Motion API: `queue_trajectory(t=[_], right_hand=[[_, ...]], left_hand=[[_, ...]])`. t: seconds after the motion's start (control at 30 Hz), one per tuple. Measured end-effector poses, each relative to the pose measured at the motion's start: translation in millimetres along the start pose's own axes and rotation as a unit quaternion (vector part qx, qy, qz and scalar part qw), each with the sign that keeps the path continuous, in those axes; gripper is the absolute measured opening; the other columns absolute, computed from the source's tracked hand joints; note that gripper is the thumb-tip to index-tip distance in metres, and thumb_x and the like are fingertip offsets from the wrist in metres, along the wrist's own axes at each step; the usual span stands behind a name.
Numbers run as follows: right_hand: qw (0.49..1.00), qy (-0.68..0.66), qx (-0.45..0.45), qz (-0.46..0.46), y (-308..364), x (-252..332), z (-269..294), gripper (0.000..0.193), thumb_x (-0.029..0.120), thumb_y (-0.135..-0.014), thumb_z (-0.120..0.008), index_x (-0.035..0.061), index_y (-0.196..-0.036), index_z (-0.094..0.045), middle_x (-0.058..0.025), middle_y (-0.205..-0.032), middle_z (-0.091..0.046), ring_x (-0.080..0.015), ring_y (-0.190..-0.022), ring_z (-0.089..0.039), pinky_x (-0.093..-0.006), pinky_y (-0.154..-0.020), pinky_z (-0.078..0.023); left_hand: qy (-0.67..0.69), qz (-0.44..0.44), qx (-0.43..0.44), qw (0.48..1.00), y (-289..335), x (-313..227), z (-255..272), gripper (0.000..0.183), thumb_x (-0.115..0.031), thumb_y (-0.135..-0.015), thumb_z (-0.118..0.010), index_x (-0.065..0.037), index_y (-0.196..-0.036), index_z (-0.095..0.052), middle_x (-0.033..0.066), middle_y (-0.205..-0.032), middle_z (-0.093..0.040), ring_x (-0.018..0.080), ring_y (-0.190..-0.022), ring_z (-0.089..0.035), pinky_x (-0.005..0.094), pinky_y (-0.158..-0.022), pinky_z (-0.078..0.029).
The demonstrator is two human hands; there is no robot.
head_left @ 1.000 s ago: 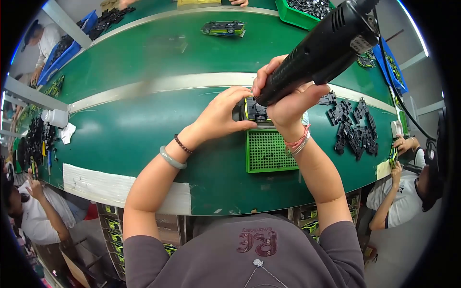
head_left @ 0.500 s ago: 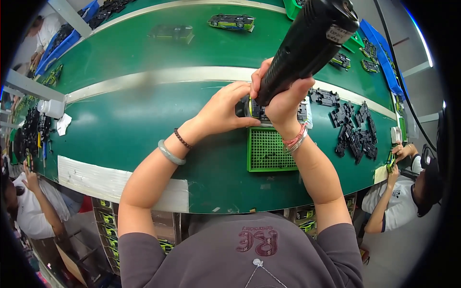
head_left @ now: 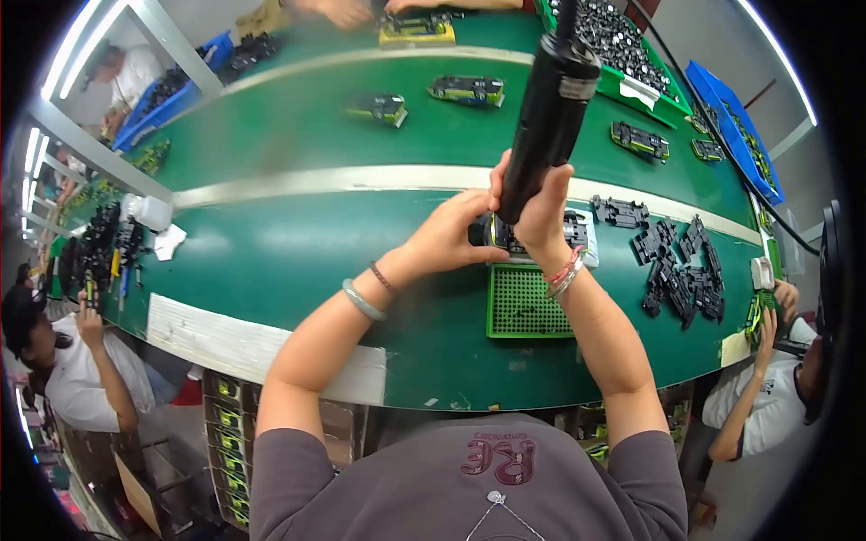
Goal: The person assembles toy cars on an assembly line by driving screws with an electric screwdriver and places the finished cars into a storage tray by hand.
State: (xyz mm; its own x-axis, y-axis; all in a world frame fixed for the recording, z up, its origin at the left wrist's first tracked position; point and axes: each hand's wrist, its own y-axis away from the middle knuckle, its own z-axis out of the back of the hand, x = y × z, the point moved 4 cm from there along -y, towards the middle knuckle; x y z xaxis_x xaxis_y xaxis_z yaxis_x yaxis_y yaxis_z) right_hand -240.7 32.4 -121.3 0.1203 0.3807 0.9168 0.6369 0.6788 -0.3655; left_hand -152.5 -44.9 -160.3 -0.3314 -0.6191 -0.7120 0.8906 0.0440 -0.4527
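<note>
My right hand (head_left: 539, 212) is wrapped round a black electric screwdriver (head_left: 548, 113), which stands nearly upright with a cable at its top. Its tip is hidden behind my hand, over a toy car (head_left: 507, 238) with a black underside and a yellow-green edge. The car lies upside down on a pale-edged holder (head_left: 589, 242). At the car's left end, my left hand (head_left: 446, 233) grips it between thumb and fingers. Just nearer to me is a green perforated tray (head_left: 490, 311) with small dark bits in it, probably screws.
Black chassis parts (head_left: 677, 270) lie piled on the right. Beyond the white divider strip (head_left: 361, 178) several toy cars (head_left: 466, 90) rest on green surface. A green bin (head_left: 667, 106) of small parts stands far right. Co-workers sit at both sides; another person's hands (head_left: 347, 13) show at the far edge.
The view has shifted, showing more of the far side. The screwdriver leans less to the right and looks more upright. Both hands keep their hold.
</note>
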Motion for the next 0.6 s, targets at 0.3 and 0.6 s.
queue_trajectory(t=[0.3,0.6], right_hand=[[0.991,-0.001,-0.071,0.117,56,91,91,0.100,0.095,-0.050,-0.026,0.0036,-0.086,-0.043,-0.0063,-0.061,-0.047,-0.0160,-0.050,-0.047,-0.0293,-0.052,-0.043],[0.980,0.006,-0.190,0.053,124,34,161,0.086,0.086,-0.062,-0.037,0.0031,-0.085,-0.043,-0.0073,-0.065,-0.048,-0.0157,-0.053,-0.049,-0.0264,-0.050,-0.042]], left_hand=[[0.291,0.082,-0.049,0.952,-7,-14,77,0.043,-0.001,-0.079,-0.064,-0.001,-0.118,-0.044,0.0079,-0.106,-0.057,0.0151,-0.095,-0.057,0.0288,-0.084,-0.048],[-0.406,0.075,0.080,0.907,-69,33,112,0.048,-0.028,-0.065,-0.070,-0.007,-0.106,-0.060,0.0154,-0.095,-0.061,0.0315,-0.089,-0.058,0.0384,-0.080,-0.047]])
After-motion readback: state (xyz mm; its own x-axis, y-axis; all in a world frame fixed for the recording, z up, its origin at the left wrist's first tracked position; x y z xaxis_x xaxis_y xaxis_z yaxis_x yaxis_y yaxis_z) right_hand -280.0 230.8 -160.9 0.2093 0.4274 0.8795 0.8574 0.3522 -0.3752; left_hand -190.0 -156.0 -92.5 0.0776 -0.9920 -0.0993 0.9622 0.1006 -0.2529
